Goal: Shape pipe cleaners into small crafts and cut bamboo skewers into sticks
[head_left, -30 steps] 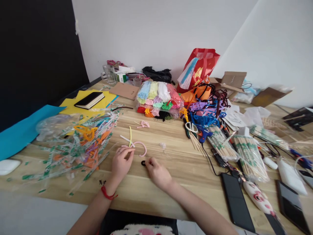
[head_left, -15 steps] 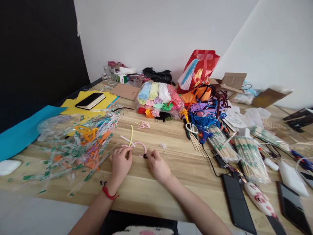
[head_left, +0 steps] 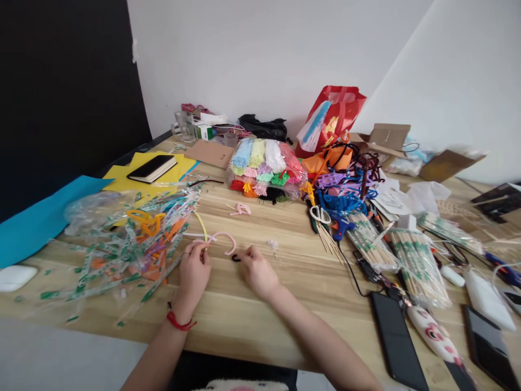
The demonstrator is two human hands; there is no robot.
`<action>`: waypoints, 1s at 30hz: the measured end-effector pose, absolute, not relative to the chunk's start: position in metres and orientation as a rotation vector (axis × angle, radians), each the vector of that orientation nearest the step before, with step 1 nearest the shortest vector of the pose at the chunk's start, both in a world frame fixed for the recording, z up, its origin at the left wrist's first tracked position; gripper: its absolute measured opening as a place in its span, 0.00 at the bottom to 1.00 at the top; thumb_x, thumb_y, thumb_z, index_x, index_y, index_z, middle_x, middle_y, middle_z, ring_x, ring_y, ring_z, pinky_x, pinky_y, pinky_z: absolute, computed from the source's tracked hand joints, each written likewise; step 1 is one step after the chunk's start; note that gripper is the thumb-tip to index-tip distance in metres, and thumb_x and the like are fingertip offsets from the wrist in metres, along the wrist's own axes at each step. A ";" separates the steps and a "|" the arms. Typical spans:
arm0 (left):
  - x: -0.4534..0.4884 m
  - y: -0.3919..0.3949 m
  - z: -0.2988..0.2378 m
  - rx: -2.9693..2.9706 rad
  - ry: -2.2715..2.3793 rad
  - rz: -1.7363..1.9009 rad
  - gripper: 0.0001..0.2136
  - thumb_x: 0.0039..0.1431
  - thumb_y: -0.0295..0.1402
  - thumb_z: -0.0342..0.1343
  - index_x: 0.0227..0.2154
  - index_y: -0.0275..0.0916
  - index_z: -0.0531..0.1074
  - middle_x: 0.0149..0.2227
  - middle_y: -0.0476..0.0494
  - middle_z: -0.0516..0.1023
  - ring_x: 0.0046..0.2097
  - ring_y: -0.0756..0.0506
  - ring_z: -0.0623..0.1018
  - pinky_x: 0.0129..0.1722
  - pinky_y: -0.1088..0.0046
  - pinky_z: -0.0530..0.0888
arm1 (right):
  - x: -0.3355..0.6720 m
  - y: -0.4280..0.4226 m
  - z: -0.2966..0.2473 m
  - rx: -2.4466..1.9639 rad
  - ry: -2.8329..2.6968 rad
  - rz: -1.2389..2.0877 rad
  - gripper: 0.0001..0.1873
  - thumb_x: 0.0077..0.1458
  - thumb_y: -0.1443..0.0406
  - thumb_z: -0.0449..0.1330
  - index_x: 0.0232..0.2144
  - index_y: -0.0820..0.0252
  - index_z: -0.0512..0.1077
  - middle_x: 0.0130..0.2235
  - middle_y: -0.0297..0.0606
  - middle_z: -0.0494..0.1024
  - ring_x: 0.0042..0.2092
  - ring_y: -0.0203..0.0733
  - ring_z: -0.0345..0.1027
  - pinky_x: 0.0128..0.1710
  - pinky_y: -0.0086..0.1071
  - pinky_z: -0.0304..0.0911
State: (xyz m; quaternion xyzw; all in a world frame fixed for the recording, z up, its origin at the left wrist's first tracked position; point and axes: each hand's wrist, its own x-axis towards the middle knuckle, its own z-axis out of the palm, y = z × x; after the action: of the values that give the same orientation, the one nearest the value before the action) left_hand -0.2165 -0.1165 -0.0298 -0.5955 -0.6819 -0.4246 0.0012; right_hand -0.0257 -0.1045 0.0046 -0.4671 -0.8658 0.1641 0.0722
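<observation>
My left hand (head_left: 196,271) pinches a pink pipe cleaner (head_left: 233,239) that bends into an open hook toward the right. Close by its fingertips lie a yellow pipe cleaner (head_left: 201,225) and a white one (head_left: 191,234), crossing near the pink one; whether they are joined I cannot tell. Between the fingertips of my right hand (head_left: 259,274) is a short curled black pipe cleaner (head_left: 236,258), just below the pink hook's end and apart from it. Farther back on the table rests a small folded pink pipe cleaner shape (head_left: 243,209).
Plastic wrappers with orange scraps (head_left: 158,239) cover the left side. A bag of coloured pipe cleaners (head_left: 264,168) sits behind the hands. Scissors (head_left: 320,214), a blue glue gun (head_left: 341,225), bagged sticks (head_left: 417,266) and a phone (head_left: 396,336) lie to the right.
My left hand has shifted slightly left with the pink pipe cleaner, whose end has come away from the black piece. The yellow and white ones have swung left.
</observation>
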 end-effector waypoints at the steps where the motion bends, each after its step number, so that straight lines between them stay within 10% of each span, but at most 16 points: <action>1: -0.217 -0.117 -0.029 -1.853 -2.162 -1.348 0.10 0.51 0.24 0.47 0.34 0.38 0.70 0.39 0.40 0.73 0.37 0.44 0.75 0.35 0.68 0.73 | -0.033 -0.111 0.002 -1.301 -2.669 0.510 0.16 0.58 0.71 0.47 0.47 0.57 0.67 0.42 0.40 0.66 0.36 0.35 0.67 0.37 0.27 0.63; 12: -0.223 -0.118 -0.030 -1.598 -2.290 -1.805 0.09 0.52 0.35 0.52 0.32 0.35 0.73 0.33 0.42 0.75 0.32 0.47 0.75 0.33 0.70 0.74 | -0.041 -0.075 0.014 -1.840 -2.542 0.285 0.18 0.54 0.78 0.45 0.43 0.65 0.68 0.45 0.48 0.66 0.35 0.39 0.70 0.33 0.30 0.65; 21: -0.229 -0.116 -0.036 -1.504 -2.394 -1.901 0.10 0.52 0.36 0.52 0.31 0.35 0.73 0.32 0.42 0.77 0.33 0.46 0.75 0.36 0.69 0.73 | -0.079 -0.130 -0.002 -1.102 -2.916 0.261 0.13 0.60 0.69 0.45 0.43 0.61 0.67 0.41 0.42 0.68 0.35 0.38 0.69 0.30 0.28 0.66; 30: -0.226 -0.119 -0.031 -1.681 -2.226 -1.758 0.09 0.54 0.35 0.51 0.28 0.37 0.73 0.33 0.41 0.76 0.36 0.45 0.75 0.35 0.69 0.72 | -0.038 -0.063 0.021 -2.092 -2.480 0.095 0.16 0.55 0.79 0.45 0.39 0.70 0.69 0.43 0.52 0.67 0.39 0.42 0.71 0.33 0.30 0.66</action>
State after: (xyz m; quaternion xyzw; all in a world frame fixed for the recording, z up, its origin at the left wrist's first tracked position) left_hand -0.2262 -0.1191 -0.0310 -0.5082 -0.6732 -0.5315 -0.0776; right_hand -0.0381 -0.0635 0.0206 -0.6437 -0.7630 0.0293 -0.0521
